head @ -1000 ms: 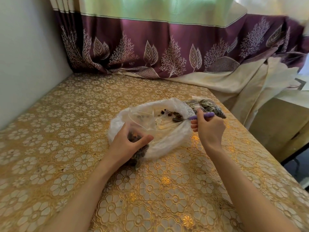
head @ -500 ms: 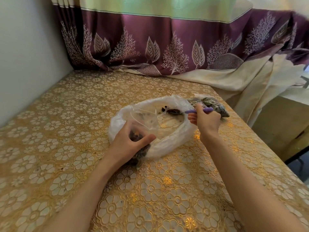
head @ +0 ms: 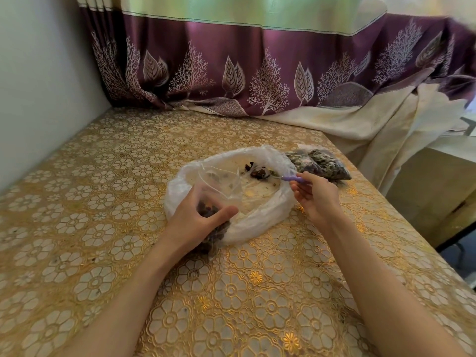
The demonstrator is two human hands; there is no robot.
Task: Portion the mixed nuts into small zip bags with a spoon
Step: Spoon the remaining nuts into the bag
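My left hand [head: 195, 217] is clamped around the small zip bag [head: 219, 186], thumb across the front, holding its mouth up and open over the big white bag [head: 260, 215]. My right hand [head: 315, 193] pinches the purple handle of the spoon [head: 278, 176], its bowl loaded with dark nuts [head: 260, 173] at about one o'clock inside the white bag. A few nuts sit in the bottom of the zip bag under my left palm. Two filled bags [head: 319, 163] lie at two o'clock on the surface [head: 103, 228], just beyond my right hand.

The zip bag is thin, limp and slick, I'd say, so it will fold shut unless I grip just below the rim and keep it spread. The nuts look light and loose; they'll roll off if the spoon tilts, so it should travel level toward nine o'clock.
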